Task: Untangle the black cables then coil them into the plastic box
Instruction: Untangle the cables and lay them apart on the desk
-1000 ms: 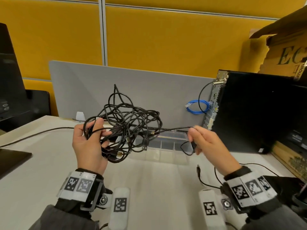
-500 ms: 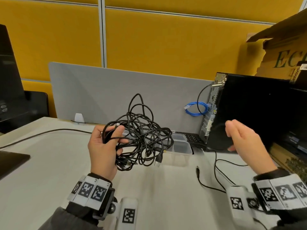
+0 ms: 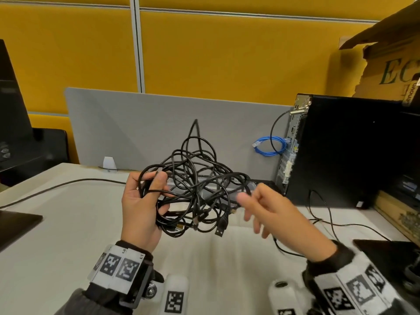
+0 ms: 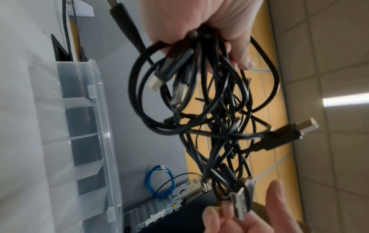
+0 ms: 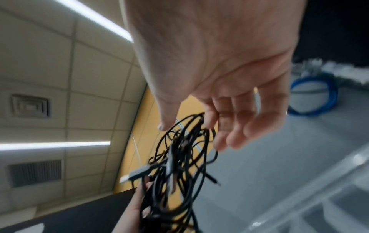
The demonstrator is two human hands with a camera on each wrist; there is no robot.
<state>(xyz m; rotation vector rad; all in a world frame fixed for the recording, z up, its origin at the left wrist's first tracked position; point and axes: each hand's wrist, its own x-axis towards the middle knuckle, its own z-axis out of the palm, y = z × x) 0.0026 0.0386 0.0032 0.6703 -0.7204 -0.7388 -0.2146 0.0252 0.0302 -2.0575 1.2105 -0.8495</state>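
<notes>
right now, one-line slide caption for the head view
Left hand grips tangled black cables above the desk while the open right hand reaches in.

yellow fabric wall panels (image 3: 216, 53) across the back, split by a pale vertical strip (image 3: 136, 42). grey divider screen (image 3: 159, 123) stands at the far edge of the off-white tabletop (image 3: 68, 223). black computer tower (image 3: 354, 151) upright at right, blue network cable (image 3: 270, 145) looped at its rear. torn cardboard box (image 3: 391, 64) above the tower. ceiling of pale square tiles (image 5: 40, 71) with strip lights (image 5: 54, 145) and a vent grille (image 5: 35, 172).
</notes>
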